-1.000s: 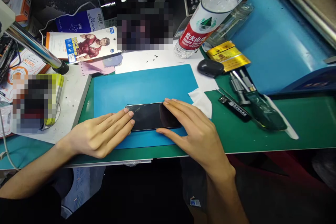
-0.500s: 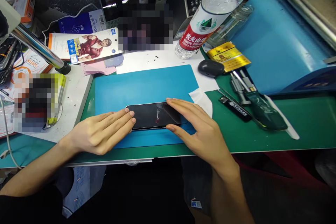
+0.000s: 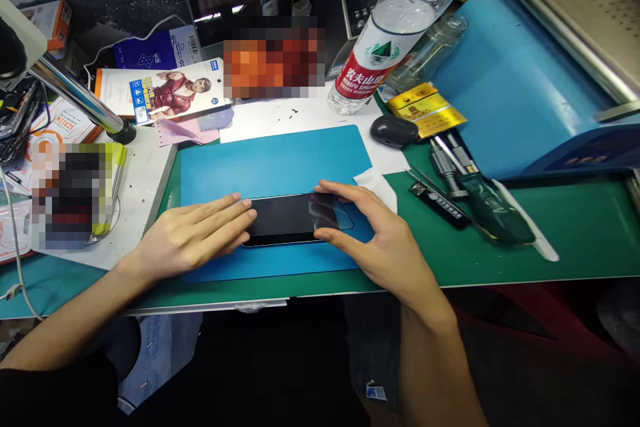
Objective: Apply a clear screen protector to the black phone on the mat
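A black phone (image 3: 280, 238) lies flat on a blue work mat (image 3: 280, 153), its screen facing up. Over it is a clear screen protector (image 3: 344, 217), reaching past the phone's right end, where the mat shows through. My left hand (image 3: 193, 233) is at the phone's left end, fingers together over the top and thumb by the near corner. It covers that end, so whether it also touches the protector is hidden. My right hand (image 3: 385, 233) spans the protector near its right end, thumb at the near edge and forefinger at the far edge.
Right of the mat lie a black mouse (image 3: 394, 131), a black lighter-like stick (image 3: 440, 203) and a green-handled tool (image 3: 493, 210). A water bottle (image 3: 373, 60) stands behind. A lamp post (image 3: 83, 97) and boxes crowd the left. The bench edge runs just in front.
The protector now looks shifted slightly toward the far side, showing more of the phone's near edge. My left thumb has come into sight. The reflection on the screen has changed.
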Action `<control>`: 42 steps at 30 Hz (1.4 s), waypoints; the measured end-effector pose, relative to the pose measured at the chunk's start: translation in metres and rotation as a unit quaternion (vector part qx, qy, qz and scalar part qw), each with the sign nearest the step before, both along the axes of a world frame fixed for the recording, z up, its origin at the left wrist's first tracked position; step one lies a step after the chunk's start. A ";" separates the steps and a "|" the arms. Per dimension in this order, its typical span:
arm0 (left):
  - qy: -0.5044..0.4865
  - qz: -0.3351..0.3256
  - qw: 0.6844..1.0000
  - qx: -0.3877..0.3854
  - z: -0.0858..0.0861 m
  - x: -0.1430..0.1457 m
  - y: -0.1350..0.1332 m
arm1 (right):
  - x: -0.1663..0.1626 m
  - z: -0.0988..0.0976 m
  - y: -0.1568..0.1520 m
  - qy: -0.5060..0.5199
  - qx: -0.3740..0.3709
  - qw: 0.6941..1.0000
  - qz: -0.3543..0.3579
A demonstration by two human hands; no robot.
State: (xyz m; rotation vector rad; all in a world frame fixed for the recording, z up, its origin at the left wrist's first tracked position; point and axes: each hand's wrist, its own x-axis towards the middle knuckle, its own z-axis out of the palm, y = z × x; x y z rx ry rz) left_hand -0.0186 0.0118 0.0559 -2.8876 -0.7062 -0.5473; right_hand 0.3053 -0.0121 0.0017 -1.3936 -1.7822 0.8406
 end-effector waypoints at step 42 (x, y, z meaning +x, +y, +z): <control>-0.085 0.147 0.950 -0.262 -0.023 0.014 -0.006 | 0.020 -0.005 0.000 0.056 -0.025 0.998 0.016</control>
